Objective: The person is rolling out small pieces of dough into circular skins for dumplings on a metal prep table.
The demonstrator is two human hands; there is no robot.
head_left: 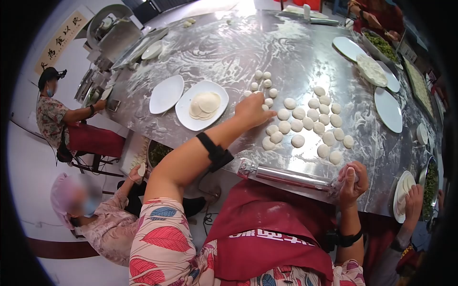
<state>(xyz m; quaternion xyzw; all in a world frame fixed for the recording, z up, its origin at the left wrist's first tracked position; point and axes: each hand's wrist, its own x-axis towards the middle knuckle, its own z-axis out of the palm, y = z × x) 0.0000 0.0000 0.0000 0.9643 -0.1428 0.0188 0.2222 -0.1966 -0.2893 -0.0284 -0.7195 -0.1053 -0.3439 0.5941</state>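
Observation:
My left hand (pixel 252 113) reaches over the steel table among the dough balls (pixel 298 113), thumb and fingers apart, with a small ball between them; some fingertips are hidden. Several more small balls (pixel 258 75) lie just beyond it. Along the near edge lies a metal rolling pin (pixel 291 176). Its right end is in my right hand (pixel 354 183), which is closed around the handle with the thumb pointing up. Left of my left hand, round flat wrappers (pixel 205 105) are stacked on a white plate (pixel 187 121).
The floured steel table (pixel 200 52) holds a white plate (pixel 167 94) on the left and an oval plate (pixel 388 109) on the right. Bowls of green filling (pixel 380 46) stand at the right. People sit at the left; another person's hand (pixel 414 202) is near the right edge.

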